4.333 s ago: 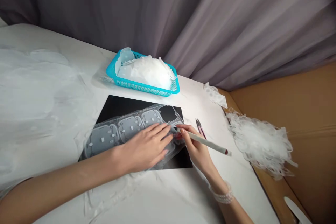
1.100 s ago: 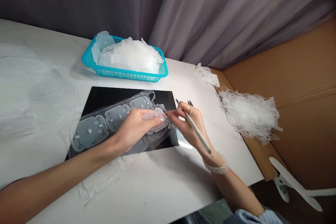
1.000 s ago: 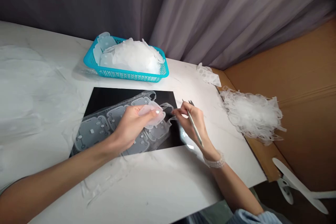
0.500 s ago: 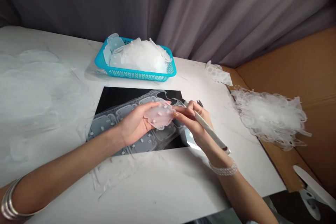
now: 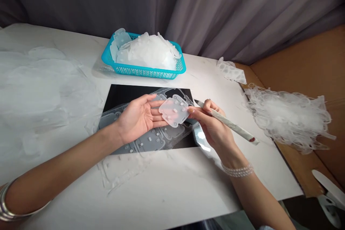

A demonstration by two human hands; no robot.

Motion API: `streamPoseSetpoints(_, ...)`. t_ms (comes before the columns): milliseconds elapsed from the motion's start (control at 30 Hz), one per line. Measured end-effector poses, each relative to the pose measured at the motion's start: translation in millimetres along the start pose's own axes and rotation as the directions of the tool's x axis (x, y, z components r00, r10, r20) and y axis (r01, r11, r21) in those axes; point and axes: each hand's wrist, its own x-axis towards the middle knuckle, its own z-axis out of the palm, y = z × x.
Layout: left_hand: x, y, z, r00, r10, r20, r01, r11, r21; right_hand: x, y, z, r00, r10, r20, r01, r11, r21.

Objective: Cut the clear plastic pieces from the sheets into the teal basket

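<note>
My right hand pinches the edge of a thin translucent pad with small raised studs and edge slots. The same hand also holds a slim, whitish wrapped tool with a dark pointed tip; its exact kind is unclear. My left hand lies open, palm up, with fingers stretched out behind the pad; whether they touch it I cannot tell. Below both hands, a translucent moulded sheet with similar studded shapes lies across a black mat, partly hidden by the left hand.
A blue basket heaped with translucent pads stands at the back. Many clear sheets cover the left side of the white table. A tangled pile of clear offcuts and a small scrap lie right, beside cardboard.
My left fingers have let go of the pad and straightened. The pad is now turned flatter to view, held by my right hand, which has shifted right. The camera view has shifted slightly.
</note>
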Motion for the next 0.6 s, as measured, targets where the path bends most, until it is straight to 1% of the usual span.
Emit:
streamPoseSetpoints(100, 0.6, 0.2, -2.6, 1.0, 0.003, 0.012, -0.003, 1.0, -0.001, 0.3, 1.1, -1.3, 1.0, 0.009, -0.005, -0.009, 1.0, 0.013)
streamPoseSetpoints(400, -0.8, 0.1, 0.3, 0.999, -0.017, -0.032, 0.016, 0.999, -0.03, -0.1, -0.6, -2.0, 0.999, 0.021, -0.03, -0.02, 0.999, 0.025)
streamPoseSetpoints(600, 1.0, 0.7, 0.5, 0.999, -0.028, -0.033, 0.027, 0.999, -0.029, -1.1, 3.0, -2.6, 0.999, 0.017, -0.033, -0.015, 0.999, 0.051)
